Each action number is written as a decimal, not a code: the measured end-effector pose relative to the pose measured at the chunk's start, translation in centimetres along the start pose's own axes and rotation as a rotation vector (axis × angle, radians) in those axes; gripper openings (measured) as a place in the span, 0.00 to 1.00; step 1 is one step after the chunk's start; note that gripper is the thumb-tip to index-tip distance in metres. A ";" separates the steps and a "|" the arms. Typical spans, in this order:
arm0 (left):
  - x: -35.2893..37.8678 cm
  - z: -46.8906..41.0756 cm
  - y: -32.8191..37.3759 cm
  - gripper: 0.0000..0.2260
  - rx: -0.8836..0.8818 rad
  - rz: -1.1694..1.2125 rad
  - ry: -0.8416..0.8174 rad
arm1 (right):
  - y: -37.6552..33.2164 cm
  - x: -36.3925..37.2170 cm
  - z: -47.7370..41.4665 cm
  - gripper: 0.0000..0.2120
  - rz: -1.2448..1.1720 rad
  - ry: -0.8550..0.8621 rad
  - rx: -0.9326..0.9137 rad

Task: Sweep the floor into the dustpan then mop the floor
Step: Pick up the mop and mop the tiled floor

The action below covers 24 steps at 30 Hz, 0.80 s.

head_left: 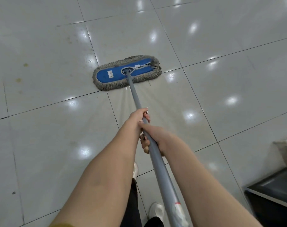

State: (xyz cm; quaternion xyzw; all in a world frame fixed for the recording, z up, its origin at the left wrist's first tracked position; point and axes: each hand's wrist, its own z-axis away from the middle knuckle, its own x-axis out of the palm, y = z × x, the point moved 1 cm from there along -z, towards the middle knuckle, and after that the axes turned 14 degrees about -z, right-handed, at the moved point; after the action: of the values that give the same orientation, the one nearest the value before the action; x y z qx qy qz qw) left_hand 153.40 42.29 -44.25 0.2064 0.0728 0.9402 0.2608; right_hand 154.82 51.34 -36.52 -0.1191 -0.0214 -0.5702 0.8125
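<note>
Mop on the floor straight ahead, cabinet at the near right.

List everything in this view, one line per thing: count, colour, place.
floor: pale glossy tiles, dark joints, throughout.
mop head: one, blue pad with grey fringe, flat on the tiles, centre.
mop handle: one, grey, from the head toward the camera.
stains: at least two, yellowish, on tiles at left.
dark unit: one, black, lower right corner.
white basket: one, right edge, cut off.
shoes: two, white, bottom centre.
left hand: one, grips handle, farther from camera.
right hand: one, grips handle, nearer the camera.
</note>
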 end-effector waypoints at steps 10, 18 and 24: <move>-0.2 4.2 -4.1 0.17 0.046 0.036 0.020 | 4.4 -1.7 2.8 0.22 -0.107 -0.022 0.005; -0.5 8.4 -14.4 0.16 0.057 0.089 0.018 | 12.5 -7.6 7.1 0.19 -0.039 -0.045 0.020; -0.3 11.0 -23.5 0.14 0.056 0.104 -0.011 | 18.5 -13.7 10.3 0.17 0.044 -0.074 0.074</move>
State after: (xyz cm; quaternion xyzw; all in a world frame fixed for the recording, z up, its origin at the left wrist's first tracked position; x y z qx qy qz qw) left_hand 169.14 62.49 -40.21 0.2224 0.0869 0.9490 0.2061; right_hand 168.33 72.19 -32.00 -0.1103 -0.0700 -0.5462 0.8274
